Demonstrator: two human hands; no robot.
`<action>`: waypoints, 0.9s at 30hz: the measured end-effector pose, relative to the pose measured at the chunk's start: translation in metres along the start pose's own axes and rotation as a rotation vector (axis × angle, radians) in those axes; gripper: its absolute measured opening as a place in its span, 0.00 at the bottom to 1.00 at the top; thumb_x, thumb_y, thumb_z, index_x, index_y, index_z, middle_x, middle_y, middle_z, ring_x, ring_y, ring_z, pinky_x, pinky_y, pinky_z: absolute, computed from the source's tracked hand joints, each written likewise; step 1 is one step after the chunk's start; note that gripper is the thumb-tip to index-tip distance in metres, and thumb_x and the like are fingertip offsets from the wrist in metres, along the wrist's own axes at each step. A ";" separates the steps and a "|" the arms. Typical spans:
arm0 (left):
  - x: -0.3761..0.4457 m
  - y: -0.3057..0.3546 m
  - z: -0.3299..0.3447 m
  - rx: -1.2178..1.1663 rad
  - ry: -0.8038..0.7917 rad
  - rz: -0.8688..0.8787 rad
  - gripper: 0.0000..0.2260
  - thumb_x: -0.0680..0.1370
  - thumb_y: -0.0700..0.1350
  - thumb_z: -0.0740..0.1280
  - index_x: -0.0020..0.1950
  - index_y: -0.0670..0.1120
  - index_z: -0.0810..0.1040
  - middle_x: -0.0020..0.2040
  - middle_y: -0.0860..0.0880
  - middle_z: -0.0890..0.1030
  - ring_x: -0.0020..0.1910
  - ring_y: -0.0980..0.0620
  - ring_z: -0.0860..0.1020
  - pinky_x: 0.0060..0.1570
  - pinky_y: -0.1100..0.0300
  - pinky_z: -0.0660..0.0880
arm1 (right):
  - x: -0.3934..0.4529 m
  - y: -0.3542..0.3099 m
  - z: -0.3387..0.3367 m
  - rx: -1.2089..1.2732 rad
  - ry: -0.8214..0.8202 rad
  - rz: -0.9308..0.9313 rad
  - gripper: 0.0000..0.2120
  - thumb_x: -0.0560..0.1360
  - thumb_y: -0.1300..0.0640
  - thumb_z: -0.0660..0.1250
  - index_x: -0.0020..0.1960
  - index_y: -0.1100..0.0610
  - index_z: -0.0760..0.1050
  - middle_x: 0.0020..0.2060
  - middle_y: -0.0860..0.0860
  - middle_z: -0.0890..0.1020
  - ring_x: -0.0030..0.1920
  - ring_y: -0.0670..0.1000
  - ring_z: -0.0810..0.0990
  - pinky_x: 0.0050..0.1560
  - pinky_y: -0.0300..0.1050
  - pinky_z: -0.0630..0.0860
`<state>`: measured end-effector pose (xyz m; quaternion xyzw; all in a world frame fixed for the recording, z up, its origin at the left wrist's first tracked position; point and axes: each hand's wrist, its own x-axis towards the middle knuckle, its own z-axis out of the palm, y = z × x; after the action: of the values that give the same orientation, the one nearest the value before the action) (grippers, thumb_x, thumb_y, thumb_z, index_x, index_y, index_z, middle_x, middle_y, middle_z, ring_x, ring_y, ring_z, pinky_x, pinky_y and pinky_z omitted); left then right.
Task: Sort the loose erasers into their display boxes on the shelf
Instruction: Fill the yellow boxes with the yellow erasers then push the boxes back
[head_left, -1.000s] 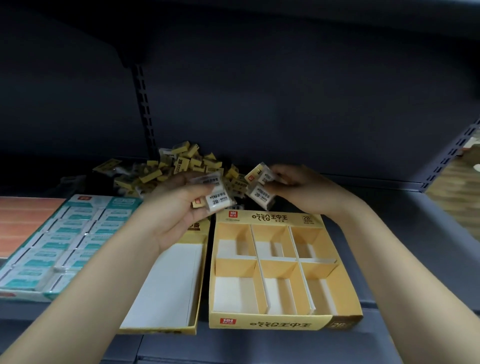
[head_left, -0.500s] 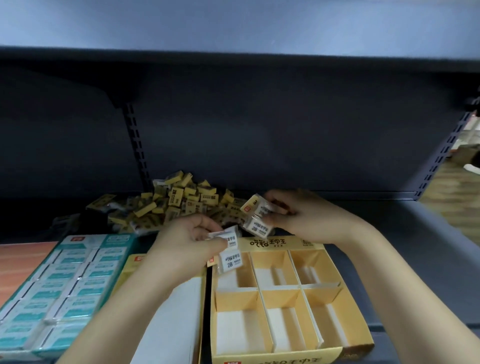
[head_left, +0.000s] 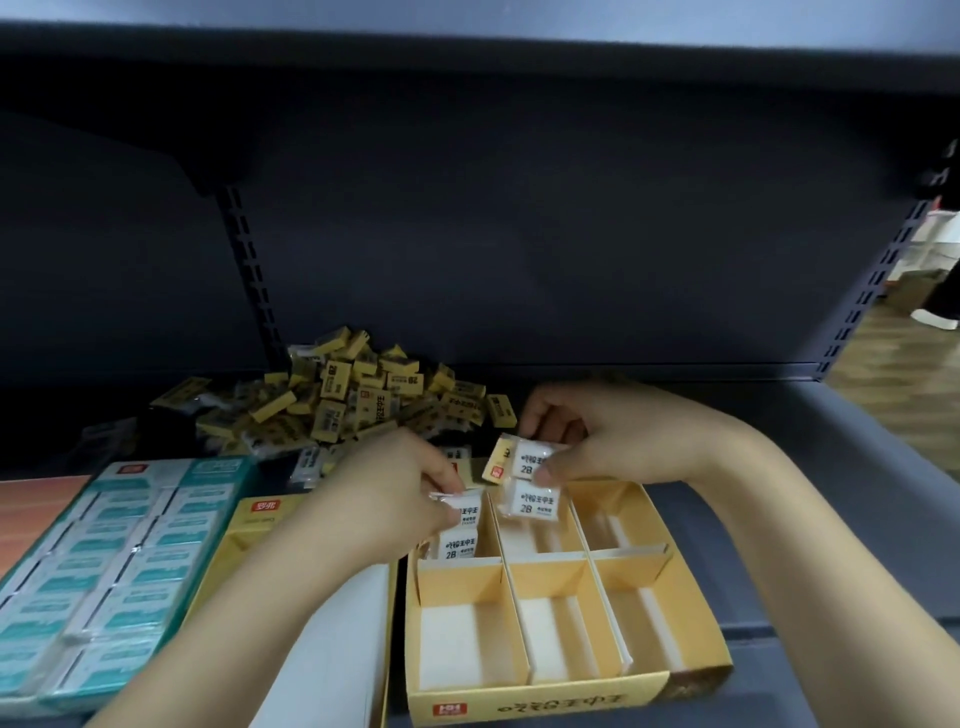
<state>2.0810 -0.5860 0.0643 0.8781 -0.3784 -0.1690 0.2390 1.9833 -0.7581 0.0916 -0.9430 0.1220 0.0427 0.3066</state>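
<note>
A yellow display box (head_left: 540, 696) with six divided compartments lies on the shelf in front of me. My left hand (head_left: 384, 499) pinches wrapped white 2B erasers (head_left: 460, 540) over the box's back left compartment. My right hand (head_left: 597, 441) grips more white and yellow erasers (head_left: 530, 486) above the back middle compartment. A heap of loose yellow erasers (head_left: 353, 410) lies behind the box, against the shelf's back wall.
A second yellow box (head_left: 265, 514) with a white lid flap lies left of the divided one, partly under my left arm. Further left stands a teal display box (head_left: 124, 561) full of wrapped erasers. A slotted upright (head_left: 247, 275) rises behind the heap.
Both hands came down and toward me from the heap, carrying their erasers to the back row of the divided box. The view has tilted closer to the shelf.
</note>
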 end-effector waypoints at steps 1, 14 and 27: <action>0.000 0.000 0.000 0.029 0.012 -0.005 0.08 0.72 0.45 0.72 0.50 0.54 0.81 0.45 0.59 0.78 0.41 0.62 0.74 0.42 0.70 0.72 | -0.001 0.000 -0.001 -0.003 -0.010 0.013 0.11 0.70 0.56 0.74 0.49 0.48 0.75 0.44 0.47 0.82 0.47 0.51 0.80 0.52 0.52 0.76; 0.008 0.004 0.013 0.589 0.176 0.146 0.06 0.75 0.52 0.67 0.50 0.55 0.81 0.59 0.53 0.73 0.61 0.51 0.67 0.58 0.58 0.64 | -0.002 -0.012 0.002 -0.124 -0.135 0.093 0.09 0.70 0.57 0.73 0.49 0.52 0.77 0.42 0.47 0.83 0.46 0.49 0.81 0.54 0.51 0.77; 0.020 -0.015 0.016 0.396 0.093 0.183 0.27 0.76 0.51 0.67 0.72 0.57 0.61 0.67 0.53 0.71 0.65 0.50 0.68 0.66 0.54 0.61 | 0.001 -0.015 0.031 -0.390 -0.013 0.081 0.07 0.73 0.55 0.71 0.51 0.51 0.79 0.44 0.45 0.74 0.46 0.46 0.74 0.41 0.35 0.71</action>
<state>2.0949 -0.5965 0.0400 0.8768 -0.4708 -0.0281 0.0934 1.9877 -0.7286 0.0744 -0.9786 0.1474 0.0840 0.1167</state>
